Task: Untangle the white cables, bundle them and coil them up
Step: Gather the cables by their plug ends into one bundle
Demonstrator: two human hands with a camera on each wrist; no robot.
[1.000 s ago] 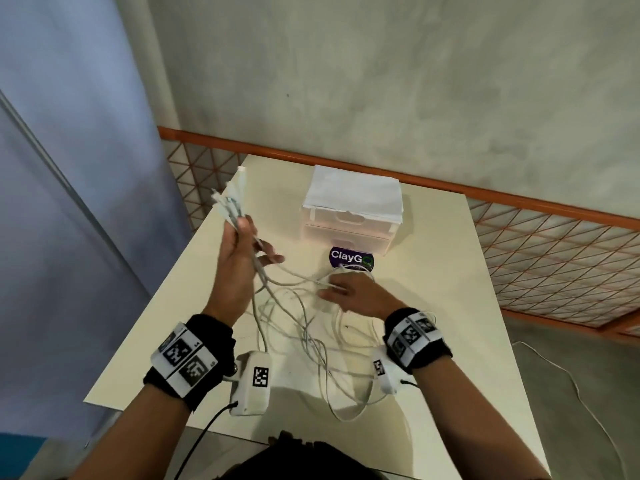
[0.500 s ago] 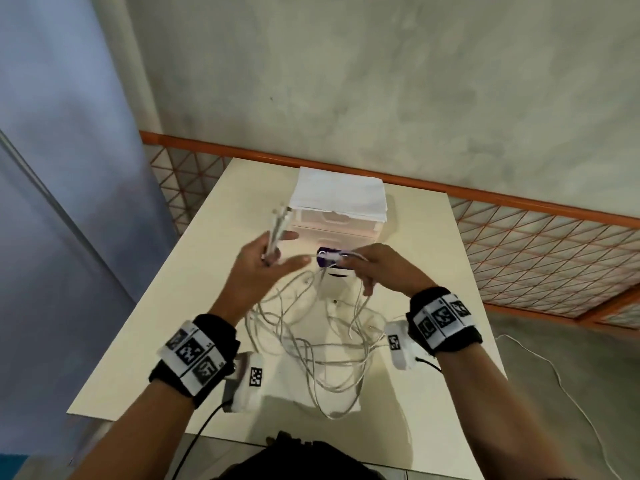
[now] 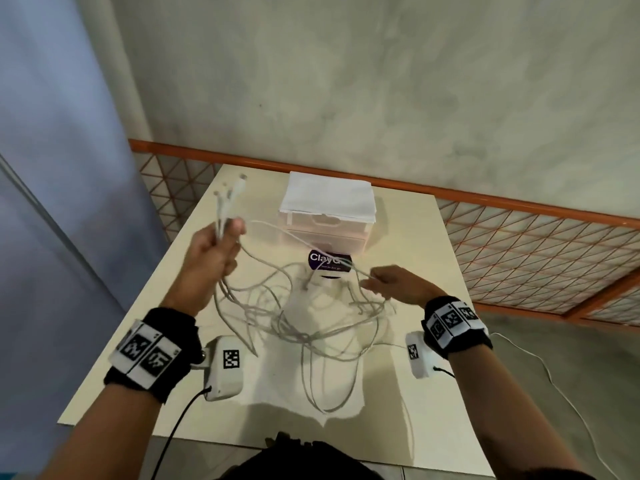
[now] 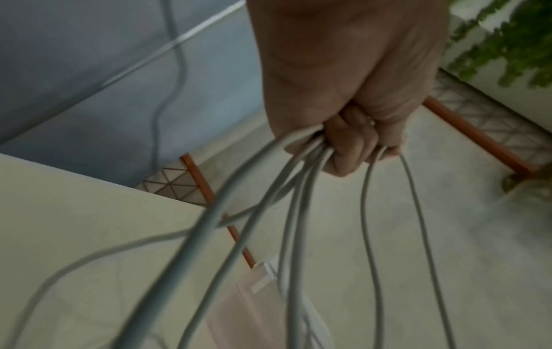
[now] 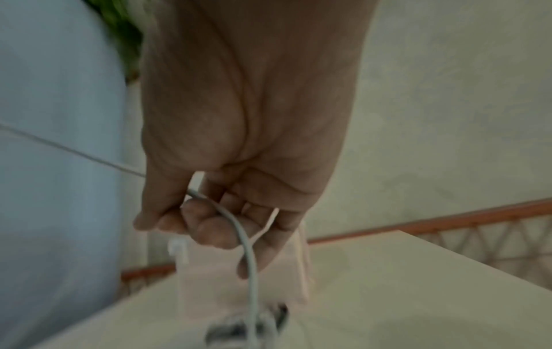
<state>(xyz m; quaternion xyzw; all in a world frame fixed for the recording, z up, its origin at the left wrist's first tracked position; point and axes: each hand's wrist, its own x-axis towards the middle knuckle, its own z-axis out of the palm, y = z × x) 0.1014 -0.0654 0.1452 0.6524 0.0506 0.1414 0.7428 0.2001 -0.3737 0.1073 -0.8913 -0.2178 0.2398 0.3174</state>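
Left hand (image 3: 211, 258) risen, right hand (image 3: 394, 285) withdrawn, white cables (image 3: 304, 317) stretched mid-table.

Motion blur smears the white cables (image 4: 298, 212) in the left wrist view, the right hand (image 5: 239, 141) covers part of the strand it pinches, and the purple label (image 3: 329, 263) at 12 o'clock of the tangle is partly crossed by a cable.

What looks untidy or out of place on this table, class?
The white cables sprawl in a crossed tangle between the hands. The left hand grips several ends; the right hand pinches one strand. Nothing looks spilled or damaged.
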